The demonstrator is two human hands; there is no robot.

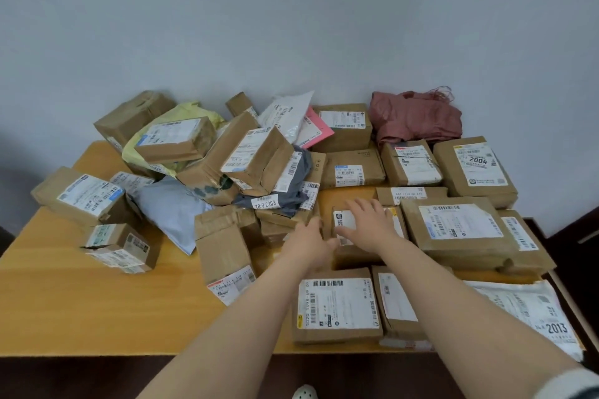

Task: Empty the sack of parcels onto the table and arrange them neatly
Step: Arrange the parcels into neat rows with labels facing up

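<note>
While flat atop parcel (355, 256), right hand (369, 223) fingers apart; left hand (309, 241) clamped on edge.

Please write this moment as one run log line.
phase: arranging | left hand: against small box left edge | right hand: flat on its top | sack: crumpled, rear right

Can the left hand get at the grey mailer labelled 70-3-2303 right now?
Probably yes to touch: the left hand is just short of the grey mailer, whose labelled near edge lies bare. Pulling it free looks harder: a tilted brown box rests on its far part.
</note>
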